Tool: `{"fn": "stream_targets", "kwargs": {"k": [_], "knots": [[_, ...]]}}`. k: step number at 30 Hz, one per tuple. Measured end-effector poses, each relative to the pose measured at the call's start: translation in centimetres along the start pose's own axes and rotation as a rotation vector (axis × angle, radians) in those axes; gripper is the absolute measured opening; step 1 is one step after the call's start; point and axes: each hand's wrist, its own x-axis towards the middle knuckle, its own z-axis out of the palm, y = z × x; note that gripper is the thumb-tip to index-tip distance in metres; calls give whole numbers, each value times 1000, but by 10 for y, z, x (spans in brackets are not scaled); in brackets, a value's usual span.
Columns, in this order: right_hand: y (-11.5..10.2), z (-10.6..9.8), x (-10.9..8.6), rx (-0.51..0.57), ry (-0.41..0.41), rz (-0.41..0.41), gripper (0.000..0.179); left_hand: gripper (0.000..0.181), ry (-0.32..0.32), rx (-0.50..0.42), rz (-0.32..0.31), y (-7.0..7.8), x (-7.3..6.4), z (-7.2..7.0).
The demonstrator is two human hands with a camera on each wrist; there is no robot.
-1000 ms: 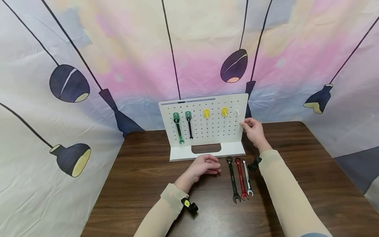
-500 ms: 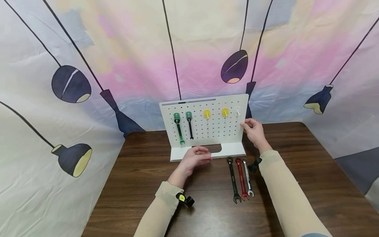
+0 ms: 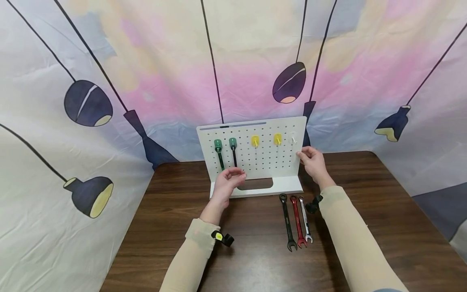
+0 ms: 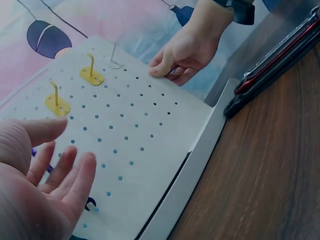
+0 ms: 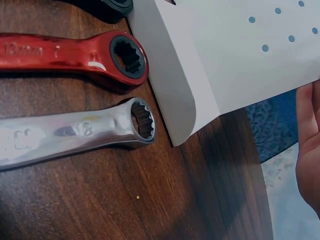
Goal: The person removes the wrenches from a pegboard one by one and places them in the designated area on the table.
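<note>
The desk (image 3: pixel 255 259) carried the white board (image 3: pixel 266 153), which stood upright toward the far side. Judging by how things lay, the hanging was a little under halfway along: the green wrench (image 3: pixel 220 157) and the dark wrench (image 3: pixel 234 156) hung side by side on the left part of the board, while the black wrench (image 3: pixel 287 221), the red wrench (image 3: pixel 297 221) and the silver wrench (image 3: pixel 305 219) lay on the desk just in front of its right end, in a row with their ring ends toward it, and seemed to be what was left. The right hand (image 3: pixel 314 163) was at the right edge of the board, its grip pinching that edge between thumb and fingers. The left hand (image 3: pixel 224 185) was raised before the lower ends of the two hung pieces, hiding them from the head view; its grip was loosely spread and held nothing, the thumb apart from softly bent fingers, and whether a fingertip brushed the dark wrench could not be told. Smallest, the green hooks (image 3: pixel 218 142) bore the hung pair, while the two yellow hooks (image 3: pixel 277 138) and the clear hook (image 3: pixel 293 138), farther right, were bare.
</note>
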Motion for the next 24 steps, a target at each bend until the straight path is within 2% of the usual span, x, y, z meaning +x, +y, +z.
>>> {"fn": "stream_targets", "kwargs": {"k": [4,12,20,24], "knots": [[-1,0,0,-4,1,0,24,30,41,25,85,2,3,-2],[0,-2,0,-5,-1,-4,25,31,105,32,202,4,7,-2],[2,-1,1,-27,-9,-1,29,36,185,-19,283,0,13,0],[1,-1,1,-23,-3,6,27,39,220,-22,295,1,15,3]]}}
